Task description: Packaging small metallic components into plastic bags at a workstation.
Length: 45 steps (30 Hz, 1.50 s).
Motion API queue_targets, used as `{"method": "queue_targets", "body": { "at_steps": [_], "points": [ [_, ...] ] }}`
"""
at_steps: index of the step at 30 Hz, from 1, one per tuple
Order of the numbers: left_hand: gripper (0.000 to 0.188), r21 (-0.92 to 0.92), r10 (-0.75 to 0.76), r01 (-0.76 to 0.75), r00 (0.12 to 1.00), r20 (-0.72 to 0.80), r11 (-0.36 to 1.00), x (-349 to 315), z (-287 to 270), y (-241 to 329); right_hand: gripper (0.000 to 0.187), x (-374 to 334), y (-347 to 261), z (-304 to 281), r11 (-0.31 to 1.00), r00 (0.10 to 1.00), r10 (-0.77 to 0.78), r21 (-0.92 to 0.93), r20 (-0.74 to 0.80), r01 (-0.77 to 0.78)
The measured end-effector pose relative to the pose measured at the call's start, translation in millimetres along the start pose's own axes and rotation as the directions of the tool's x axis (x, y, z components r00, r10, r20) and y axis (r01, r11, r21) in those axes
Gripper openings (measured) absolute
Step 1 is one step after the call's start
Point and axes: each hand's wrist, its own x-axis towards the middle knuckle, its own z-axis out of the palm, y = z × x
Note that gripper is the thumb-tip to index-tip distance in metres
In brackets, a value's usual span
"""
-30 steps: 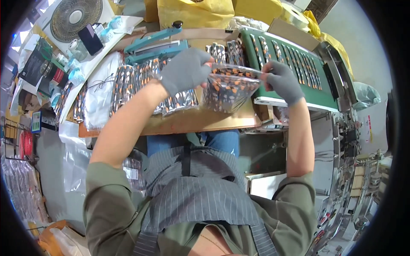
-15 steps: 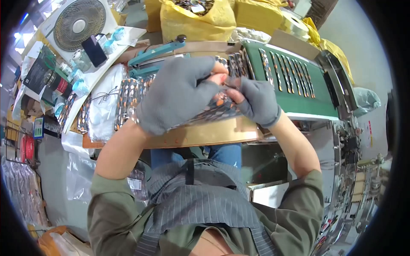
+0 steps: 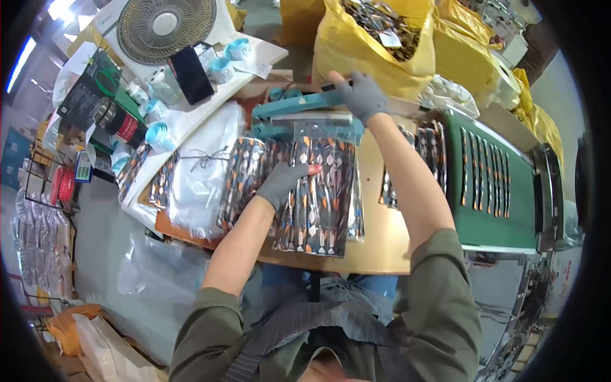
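Found hands parted vs. prev. frame, where seen meeting over bag. Now see clear bag of dark patterned strips laid flat near side of teal sealer, w/ top end across sealer's lower part. Obs. L hand at L side of bag, one bare digit stretched over top face; can't tell closure of remaining fingers. Obs. R hand off bag, now on R end of sealer arm, fingers curled round it; can't tell how tight. Noted sealer arm slightly raised.

Checked tan tabletop: found bagged strips L of bag, clear sleeves further L, strip stack to R. Noted green belt far R w/ row of spaced strips.

Room: noted fan far L, adj. white shelf w/ dark phone and blue rolls; yellow sack at far side, full of loose dark pcs; clear plastic sheet on gray floor, near L.
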Motion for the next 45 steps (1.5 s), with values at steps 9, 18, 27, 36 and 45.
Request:
{"method": "queue_targets", "body": {
  "at_steps": [9,18,27,36,45],
  "points": [
    [0.054,0.168,-0.082,0.126,0.966,-0.245,0.978,70.4,-42.1,-14.8,0.025,-6.5,22.0,50.5,0.982,0.991,0.071,-0.185,0.112,-0.049],
    [0.043,0.122,-0.018,0.033,0.992,-0.127,0.992,54.4,-41.5,1.5,0.022,-11.1,31.4,67.0,0.989,0.995,0.047,-0.145,0.087,-0.034],
    [0.061,0.312,0.05,0.062,0.939,-0.339,0.948,27.9,-60.2,-2.4,0.1,-94.9,40.0,16.1,0.742,0.875,0.215,0.51,0.433,-0.435],
    [0.047,0.376,0.382,-0.238,0.843,-0.379,0.896,-180.8,-56.7,-20.4,0.02,-219.9,39.4,-27.6,0.22,0.537,0.245,0.493,0.807,-0.842],
    [0.039,0.024,0.448,-0.48,0.797,-0.406,0.877,-233.7,-62.1,-73.7,0.068,-310.7,-89.5,-16.3,0.08,0.364,-0.388,0.425,0.847,-0.902]
  ]
}}
